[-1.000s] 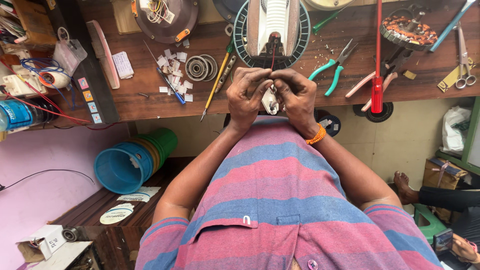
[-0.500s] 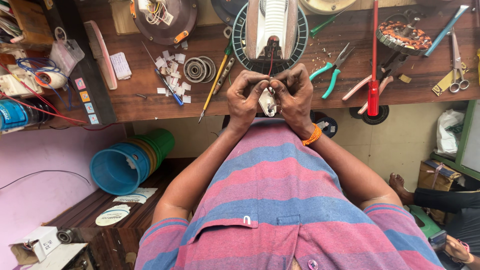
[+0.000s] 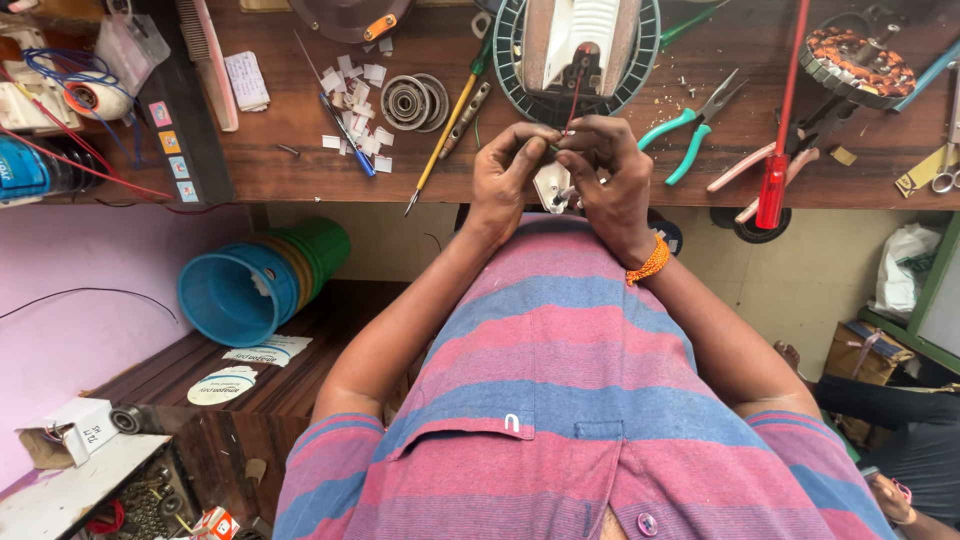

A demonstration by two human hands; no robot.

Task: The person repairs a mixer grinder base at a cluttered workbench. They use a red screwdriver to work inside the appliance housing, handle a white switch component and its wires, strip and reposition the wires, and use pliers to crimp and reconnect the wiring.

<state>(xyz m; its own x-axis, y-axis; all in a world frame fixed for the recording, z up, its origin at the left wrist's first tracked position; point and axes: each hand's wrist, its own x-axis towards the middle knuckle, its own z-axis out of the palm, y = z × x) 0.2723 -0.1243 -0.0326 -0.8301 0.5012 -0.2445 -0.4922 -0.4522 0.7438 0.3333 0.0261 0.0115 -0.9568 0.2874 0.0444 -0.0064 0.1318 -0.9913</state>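
Both my hands sit just below the round fan motor (image 3: 575, 45): left hand (image 3: 505, 180) and right hand (image 3: 610, 175) fingers pinching a thin red wire (image 3: 572, 100) (small white part (image 3: 550, 185) underneath), above the counter (image 3: 300, 160) edge.

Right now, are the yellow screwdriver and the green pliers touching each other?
Apart. The head view shows the yellow screwdriver lying left of the left hand, and the green pliers lying beyond the right hand, with both hands and bare wooden bench between them.
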